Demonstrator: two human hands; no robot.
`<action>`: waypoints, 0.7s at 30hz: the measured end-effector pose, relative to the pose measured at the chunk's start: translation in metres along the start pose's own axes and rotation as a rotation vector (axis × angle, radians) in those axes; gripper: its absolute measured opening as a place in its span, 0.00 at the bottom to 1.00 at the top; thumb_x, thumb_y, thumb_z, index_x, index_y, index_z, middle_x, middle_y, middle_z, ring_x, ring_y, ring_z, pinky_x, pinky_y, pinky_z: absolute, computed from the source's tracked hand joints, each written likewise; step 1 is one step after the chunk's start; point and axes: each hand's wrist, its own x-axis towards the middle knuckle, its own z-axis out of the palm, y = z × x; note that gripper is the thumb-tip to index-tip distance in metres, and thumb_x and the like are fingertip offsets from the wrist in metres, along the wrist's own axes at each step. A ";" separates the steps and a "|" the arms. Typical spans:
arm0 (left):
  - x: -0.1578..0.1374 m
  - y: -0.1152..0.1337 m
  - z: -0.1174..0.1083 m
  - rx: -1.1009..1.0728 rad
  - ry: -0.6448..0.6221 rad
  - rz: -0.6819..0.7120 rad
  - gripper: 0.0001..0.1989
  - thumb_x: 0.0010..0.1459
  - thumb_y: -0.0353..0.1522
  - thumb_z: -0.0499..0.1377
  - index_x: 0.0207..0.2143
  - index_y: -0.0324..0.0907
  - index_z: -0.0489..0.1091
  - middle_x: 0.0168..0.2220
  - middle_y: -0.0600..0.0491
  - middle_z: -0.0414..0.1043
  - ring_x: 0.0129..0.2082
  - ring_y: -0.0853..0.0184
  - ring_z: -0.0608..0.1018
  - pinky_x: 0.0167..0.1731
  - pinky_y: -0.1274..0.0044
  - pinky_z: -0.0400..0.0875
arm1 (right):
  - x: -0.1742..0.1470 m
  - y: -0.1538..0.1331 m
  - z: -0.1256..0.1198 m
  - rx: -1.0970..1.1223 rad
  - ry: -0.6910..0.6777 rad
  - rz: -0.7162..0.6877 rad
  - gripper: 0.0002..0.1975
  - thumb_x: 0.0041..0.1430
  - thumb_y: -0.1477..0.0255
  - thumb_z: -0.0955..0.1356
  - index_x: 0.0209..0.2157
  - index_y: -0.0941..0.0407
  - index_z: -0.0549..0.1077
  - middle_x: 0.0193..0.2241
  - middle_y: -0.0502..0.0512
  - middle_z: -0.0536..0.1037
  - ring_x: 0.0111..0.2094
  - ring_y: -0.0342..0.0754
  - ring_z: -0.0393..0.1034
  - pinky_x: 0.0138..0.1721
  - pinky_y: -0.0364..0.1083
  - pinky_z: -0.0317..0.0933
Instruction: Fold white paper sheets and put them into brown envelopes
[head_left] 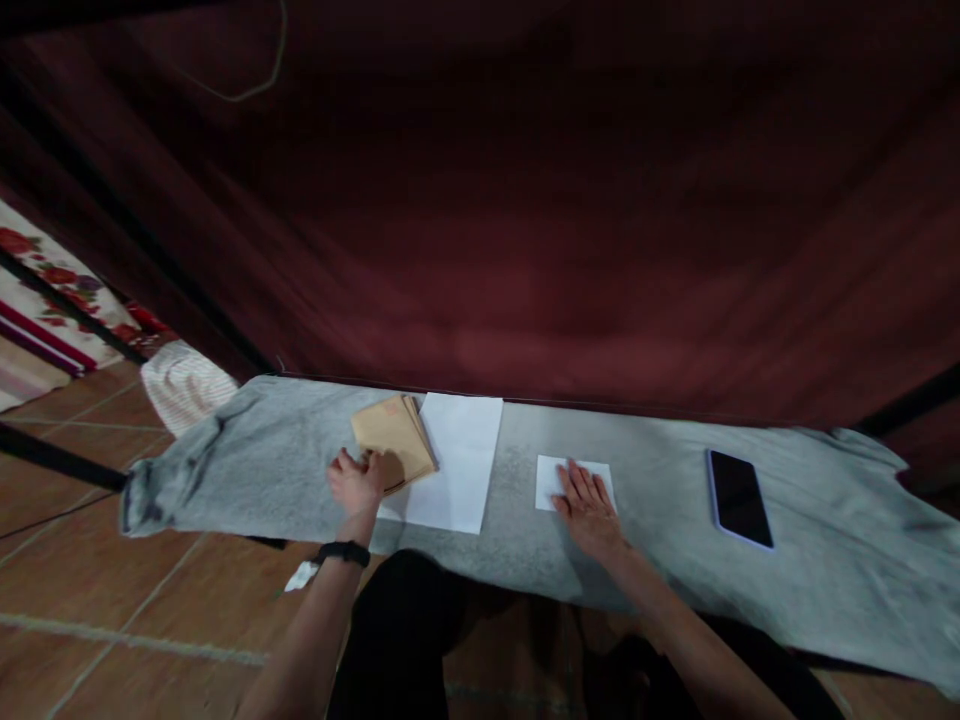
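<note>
My left hand point(355, 482) has its fingers bent at the near left edge of a small stack of brown paper envelopes point(394, 432), with thumb and forefinger closed on that edge. Part of the stack overlaps a larger sheet of white paper point(461, 460). Flat on a small folded-looking piece of white paper point(550, 484) lies my right hand point(587, 505), fingers stretched and slightly apart. My palm and fingers cover much of that piece.
A grey cloth point(660, 470) covers the low, narrow surface. On its right side rests a phone point(739, 500) in a light purple case. Behind hangs a dark red curtain point(510, 250). A white scrap point(301, 576) is near the tiled floor point(172, 610) at left.
</note>
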 end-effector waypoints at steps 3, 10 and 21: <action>-0.026 0.041 0.010 -0.077 -0.035 0.039 0.26 0.68 0.37 0.51 0.62 0.29 0.58 0.62 0.30 0.61 0.62 0.45 0.68 0.57 0.54 0.69 | -0.002 -0.002 -0.001 0.015 0.014 0.008 0.28 0.73 0.62 0.57 0.69 0.59 0.58 0.70 0.62 0.55 0.70 0.57 0.51 0.70 0.60 0.43; -0.138 0.187 0.033 -0.350 -0.490 0.662 0.28 0.72 0.40 0.44 0.70 0.40 0.52 0.72 0.44 0.51 0.72 0.57 0.53 0.68 0.61 0.57 | 0.000 -0.001 -0.005 0.016 -0.010 0.006 0.28 0.73 0.63 0.57 0.70 0.57 0.55 0.71 0.61 0.52 0.71 0.57 0.49 0.70 0.59 0.41; -0.135 0.181 0.039 -0.123 -0.583 0.959 0.31 0.72 0.44 0.45 0.68 0.34 0.56 0.70 0.41 0.56 0.71 0.57 0.56 0.71 0.59 0.43 | -0.001 0.004 -0.009 0.022 -0.045 0.030 0.29 0.73 0.62 0.55 0.71 0.56 0.55 0.72 0.60 0.52 0.71 0.60 0.49 0.69 0.61 0.40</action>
